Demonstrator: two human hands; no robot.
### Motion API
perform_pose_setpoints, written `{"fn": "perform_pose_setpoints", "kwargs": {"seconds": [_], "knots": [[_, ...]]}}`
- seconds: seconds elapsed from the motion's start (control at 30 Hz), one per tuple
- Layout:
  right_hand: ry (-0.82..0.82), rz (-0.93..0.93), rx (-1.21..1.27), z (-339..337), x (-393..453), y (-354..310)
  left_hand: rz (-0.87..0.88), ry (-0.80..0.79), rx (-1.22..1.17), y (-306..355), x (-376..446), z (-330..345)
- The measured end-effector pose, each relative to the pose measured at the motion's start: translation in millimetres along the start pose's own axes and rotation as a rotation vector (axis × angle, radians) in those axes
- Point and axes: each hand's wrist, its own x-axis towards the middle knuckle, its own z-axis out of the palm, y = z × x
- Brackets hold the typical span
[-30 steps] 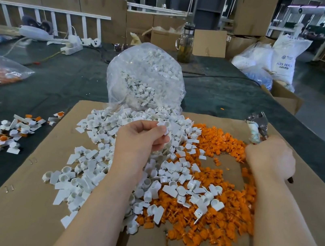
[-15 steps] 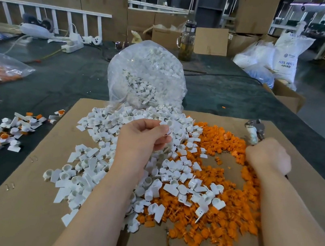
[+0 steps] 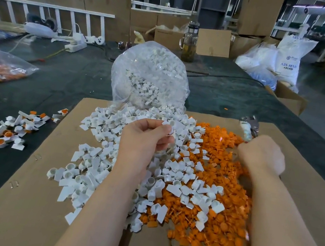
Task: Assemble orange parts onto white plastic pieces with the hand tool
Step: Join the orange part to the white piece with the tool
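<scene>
Two hands work over the piles. Left hand (image 3: 146, 139) pinches a white piece (image 3: 170, 129) at the fingertips; right hand (image 3: 261, 155), fingers curled round the tool (image 3: 249, 127), sits at its 3 o'clock, directly over the orange parts (image 3: 220, 195).

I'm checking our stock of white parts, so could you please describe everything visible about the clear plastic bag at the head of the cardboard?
The clear plastic bag is thin, crinkled and see-through, bulging into a rounded mound. It sits on the dark green table cover at the far edge of the cardboard sheet. It is filled with small white plastic pieces, which spill from its near side onto the cardboard. Neither hand touches it.
</scene>
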Motion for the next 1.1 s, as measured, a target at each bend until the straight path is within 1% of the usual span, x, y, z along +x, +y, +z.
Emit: {"fn": "perform_pose_setpoints", "kwargs": {"seconds": [0.17, 0.37, 0.43, 0.5, 0.6, 0.67, 0.77, 0.93, 1.1], "knots": [[-0.094, 0.057, -0.017, -13.1, 1.7, 14.6, -0.002, 0.0, 0.022, -0.4, -0.5, -0.2], [-0.041, 0.004, 0.002, -36.3, -2.2, 7.0, -0.003, 0.002, 0.009, 0.6, -0.5, 0.4], [-0.09, -0.027, 0.005, -41.8, -9.5, 1.2, 0.003, 0.003, 0.01, 0.7, -0.9, 0.6], [-0.179, -0.059, -0.001, -40.5, -21.0, -5.7, 0.004, 0.003, 0.011, 1.0, -1.4, 1.2], [-0.3, -0.14, -0.107, -26.7, -38.6, -17.3, 0.005, 0.007, 0.003, 1.2, -1.3, 0.5], [-0.335, -0.179, -0.15, -16.6, -49.2, -23.8, 0.003, 0.013, -0.001, 1.1, -1.0, 0.0], [-0.3, -0.23, -0.151, -9.1, -63.2, -32.5, 0.002, 0.012, 0.0, 1.6, -0.5, -0.9], [-0.295, -0.337, -0.127, -5.2, -80.6, -39.5, 0.009, -0.002, 0.001, 1.1, -0.9, -1.1], [-0.261, -0.383, -0.058, -4.1, -82.1, -32.7, 0.007, -0.003, 0.013, 0.0, -0.9, -1.7]]}}
